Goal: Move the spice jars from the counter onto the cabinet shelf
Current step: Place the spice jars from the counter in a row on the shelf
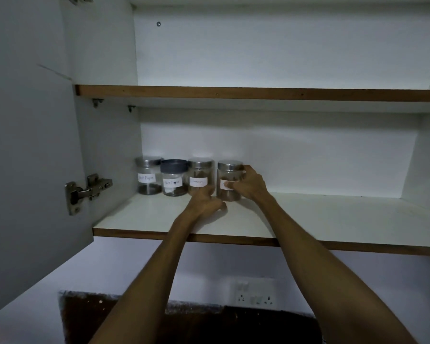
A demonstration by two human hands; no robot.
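Several glass spice jars stand in a row at the back left of the lower cabinet shelf (308, 219). From the left: a steel-lidded jar (148, 176), a dark-lidded jar (173, 178), a steel-lidded jar labelled cinnamon (200, 176), and a fourth steel-lidded jar (227, 175). My right hand (248, 183) wraps around the fourth jar from its right side and partly covers its white label. My left hand (205, 202) rests low in front of the gap between the third and fourth jars, fingers curled, touching the shelf; whether it touches a jar is unclear.
The cabinet door (30, 145) stands open on the left with its metal hinge (87, 191). An upper shelf (258, 93) runs above. Below the cabinet is a wall socket panel (255, 294) and a dark counter area (184, 324). The right part of the lower shelf is bare.
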